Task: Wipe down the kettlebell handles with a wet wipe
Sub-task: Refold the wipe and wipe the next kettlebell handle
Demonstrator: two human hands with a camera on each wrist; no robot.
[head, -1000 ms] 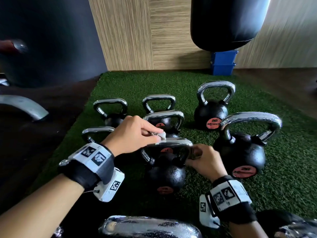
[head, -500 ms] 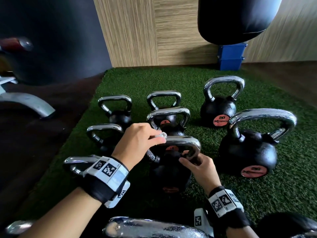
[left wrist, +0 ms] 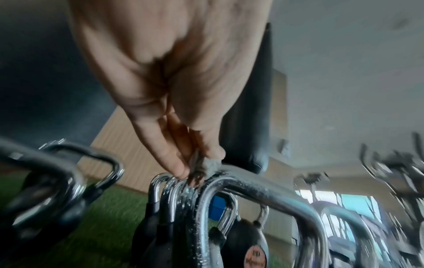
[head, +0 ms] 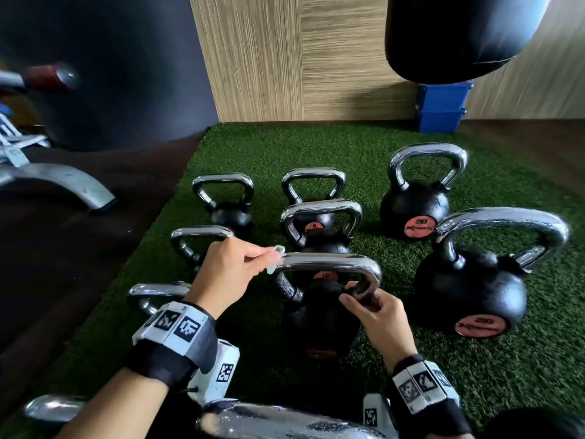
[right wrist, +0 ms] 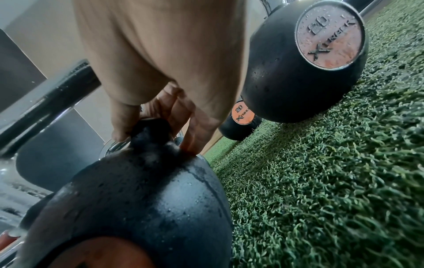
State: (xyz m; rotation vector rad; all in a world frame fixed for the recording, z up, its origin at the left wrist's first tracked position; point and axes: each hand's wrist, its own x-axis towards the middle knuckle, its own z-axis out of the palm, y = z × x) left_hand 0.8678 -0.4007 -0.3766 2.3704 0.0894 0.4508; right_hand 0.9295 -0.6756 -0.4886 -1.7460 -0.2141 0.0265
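Several black kettlebells with chrome handles stand on green turf [head: 316, 147]. My left hand [head: 234, 270] pinches a small crumpled wet wipe [head: 276, 260] and presses it on the left top corner of the nearest kettlebell's handle [head: 329, 261]. The left wrist view shows the wipe [left wrist: 204, 167] between fingertips and thumb, on the wet chrome bar [left wrist: 263, 192]. My right hand [head: 373, 312] grips the right leg of that same handle, low near the black ball [head: 319, 324]; in the right wrist view its fingers [right wrist: 197, 130] curl round the handle's base above the ball [right wrist: 146, 199].
Two larger kettlebells [head: 468, 280] [head: 414, 204] stand to the right, smaller ones [head: 224, 198] behind and left. More chrome handles [head: 278, 423] lie close below my wrists. A black punching bag [head: 459, 33] hangs above a blue box [head: 441, 106]. A metal frame foot [head: 63, 182] sits left.
My left hand has slid the wipe leftward along the handle's top to its left corner. My right hand keeps its grip on the handle's right leg. The head view shifted slightly.
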